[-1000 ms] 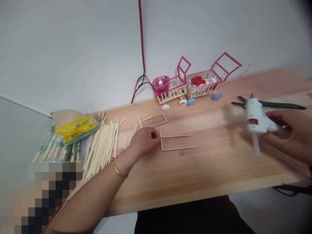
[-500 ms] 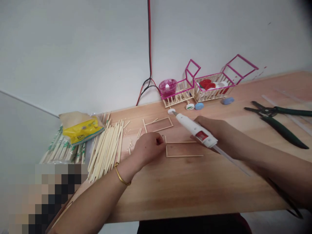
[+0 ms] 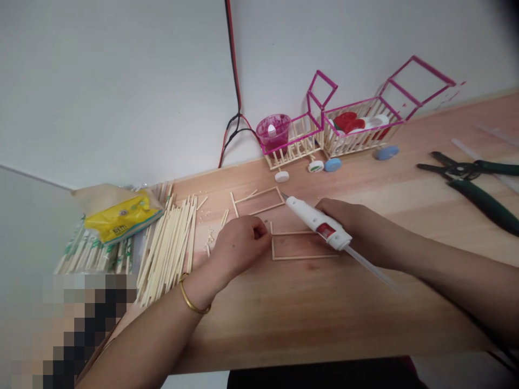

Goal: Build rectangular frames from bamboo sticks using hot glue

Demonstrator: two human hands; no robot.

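While left hand (image 3: 240,249) (grip curled) pins stick frame (image 3: 304,257), right hand (image 3: 349,222) clasps glue gun (image 3: 318,222).

Gold bangle (image 3: 190,302) on wrist of left grip (image 3: 239,247), bare forearms (image 3: 446,275), dark clothing (image 3: 324,374)

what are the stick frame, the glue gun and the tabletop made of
stick frame: seemingly bare wood or bamboo, pale and matte. glue gun: likely plastic, smooth glossy white shell. tabletop: wood or wood-look laminate, striped grain with a slight sheen.
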